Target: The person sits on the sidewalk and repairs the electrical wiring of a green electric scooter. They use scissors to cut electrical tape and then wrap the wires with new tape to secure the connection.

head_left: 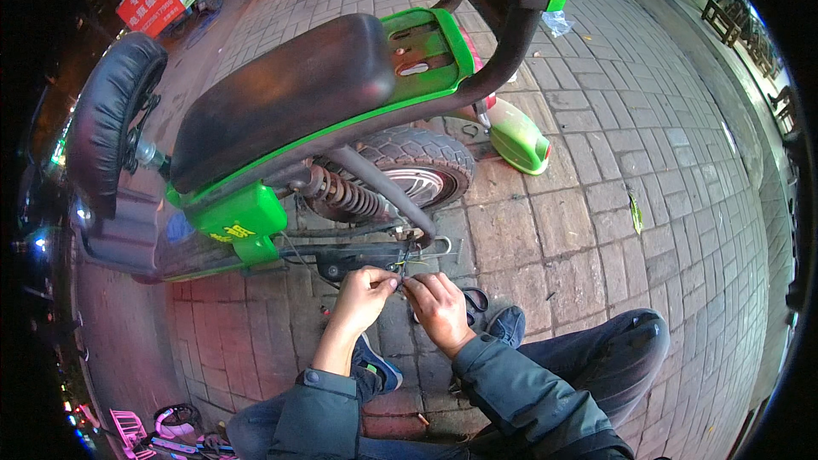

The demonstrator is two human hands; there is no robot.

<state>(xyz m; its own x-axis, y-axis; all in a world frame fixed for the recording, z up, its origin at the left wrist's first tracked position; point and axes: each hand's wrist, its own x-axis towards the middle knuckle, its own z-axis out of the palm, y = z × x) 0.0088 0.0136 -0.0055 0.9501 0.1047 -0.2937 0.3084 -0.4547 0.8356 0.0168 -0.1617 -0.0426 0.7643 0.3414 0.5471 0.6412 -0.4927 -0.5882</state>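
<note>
My left hand [365,290] and my right hand [436,300] meet fingertip to fingertip beside the rear of a green and black electric scooter [341,111]. Each is closed in a pinch on thin wires [415,261], some yellowish, some dark, whose ends are mostly hidden by the fingers. Just above them a black swingarm [341,264] runs beneath the coil shock absorber [345,193]. The rear wheel [460,175] stands on the pavement behind. Close to my right hand lie dark looped handles [475,298], like those of scissors, partly covered by the hand.
The scooter's long black seat [290,89] and padded front seat [115,123] rise at left. A green rear mudguard [520,140] juts out over brick paving [596,230]. My shoes [509,325] flank the work. A pink bicycle [162,434] stands lower left; a red sign [152,7] is farther back.
</note>
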